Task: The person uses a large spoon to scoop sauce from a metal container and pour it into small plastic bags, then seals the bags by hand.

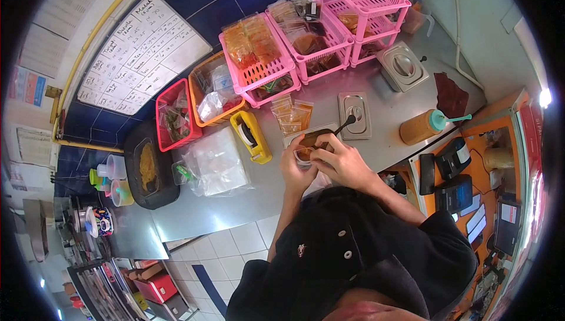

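My left hand (296, 168) is closed around a small clear plastic packet or cup with orange-brown sauce (304, 154) inside. At its upper edge, the fingers of my right hand (337, 159) touch or pinch it; the exact grip is partly hidden by the fingers. Just beyond both hands is a metal container of dark brown sauce (313, 139), with a black-handled ladle or spoon (347, 123) resting in it. Several small sealed sauce packets (291, 115) lie behind that container. A lidded steel container (355, 115) sits to their right.
Pink plastic baskets (265, 78) filled with sauce packets stand along the wall. A yellow tape dispenser (251, 137) and a stack of clear plastic bags (220, 162) lie left of my hands. At right are a sauce squeeze bottle (417, 131) and another lidded steel container (402, 67).
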A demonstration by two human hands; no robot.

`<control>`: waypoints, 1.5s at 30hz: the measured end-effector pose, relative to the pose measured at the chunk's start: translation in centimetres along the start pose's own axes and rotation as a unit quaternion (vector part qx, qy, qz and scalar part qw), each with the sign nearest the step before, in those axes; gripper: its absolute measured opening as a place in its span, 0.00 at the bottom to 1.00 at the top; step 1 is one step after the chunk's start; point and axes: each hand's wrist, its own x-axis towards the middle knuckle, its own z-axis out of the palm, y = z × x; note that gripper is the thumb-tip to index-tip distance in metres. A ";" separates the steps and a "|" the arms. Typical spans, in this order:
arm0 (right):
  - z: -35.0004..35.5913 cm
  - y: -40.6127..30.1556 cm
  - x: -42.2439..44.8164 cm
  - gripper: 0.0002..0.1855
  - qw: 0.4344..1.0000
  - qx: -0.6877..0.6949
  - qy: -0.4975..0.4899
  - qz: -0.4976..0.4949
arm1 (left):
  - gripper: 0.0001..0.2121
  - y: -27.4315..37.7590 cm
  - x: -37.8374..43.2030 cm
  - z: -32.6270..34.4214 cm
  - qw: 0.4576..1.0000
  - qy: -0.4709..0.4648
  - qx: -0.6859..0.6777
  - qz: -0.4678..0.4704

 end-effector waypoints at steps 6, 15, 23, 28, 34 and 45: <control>-0.3 0.8 0.1 0.09 1.000 -0.005 -0.003 0.028 | 0.39 0.8 -0.1 -1.1 0.900 -0.032 -0.398 -0.175; -0.9 2.5 0.3 0.08 0.987 0.147 -0.017 0.063 | 0.29 -0.3 -0.3 -1.4 0.877 0.016 -0.423 -0.228; -1.1 2.4 0.2 0.07 0.984 0.161 -0.025 0.067 | 0.27 -0.5 0.1 -1.1 0.873 0.026 -0.442 -0.203; -1.0 2.4 0.1 0.06 0.983 0.163 -0.022 0.077 | 0.24 -0.5 0.1 -0.9 0.872 0.019 -0.445 -0.206; -1.7 1.9 0.2 0.08 0.974 0.191 -0.029 0.120 | 0.21 -0.1 0.0 -0.5 0.870 0.018 -0.445 -0.211; 1.0 2.8 1.4 0.11 0.972 0.205 0.006 0.110 | 0.18 0.5 -0.1 -0.4 0.903 -0.028 -0.383 -0.191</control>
